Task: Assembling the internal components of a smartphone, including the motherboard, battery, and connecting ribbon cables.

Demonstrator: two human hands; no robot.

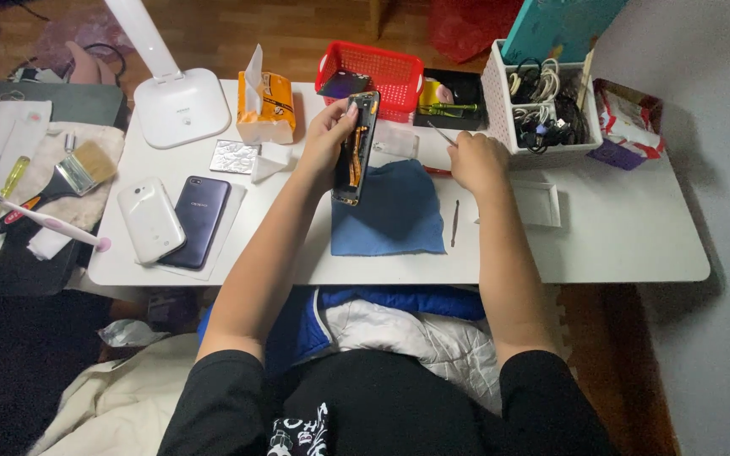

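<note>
Opened phone [356, 149] held up on edge in the left hand [328, 139], fingers clamped round its side, orange flex and innards facing right, lower end almost down on the blue cloth [394, 211]. Right hand [477, 160] closed on thin tweezers [442, 133], tips pointing back toward the phone, knuckles resting near the table [618, 236].

Probably mid-pick at something inside the frame, so best bet: rest the phone's bottom edge on the cloth for steadiness, keep the wrist planted, come in with the tweezers low and shallow rather than stabbing at the flex. Loose grip on the tweezers, firm grip on the phone, not the other way round.

Stuff around:
- metal pry tool [454, 223] lying at the cloth's right edge, just beside the right forearm, easy to nudge off
- white tray [542, 203] right of that hand
- red basket [382, 72] and black box [454, 97] right behind the phone, pretty tight back there
- white cable basket [542, 101] close by the right hand
- tissue pack [265, 105], lamp [181, 101], foil square [235, 156] to the left
- two phones [175, 219] face down further left, well apart from the action
- brush [78, 173] and toothbrush [40, 218] off on the side surface

Not much elbow room behind the phone.
</note>
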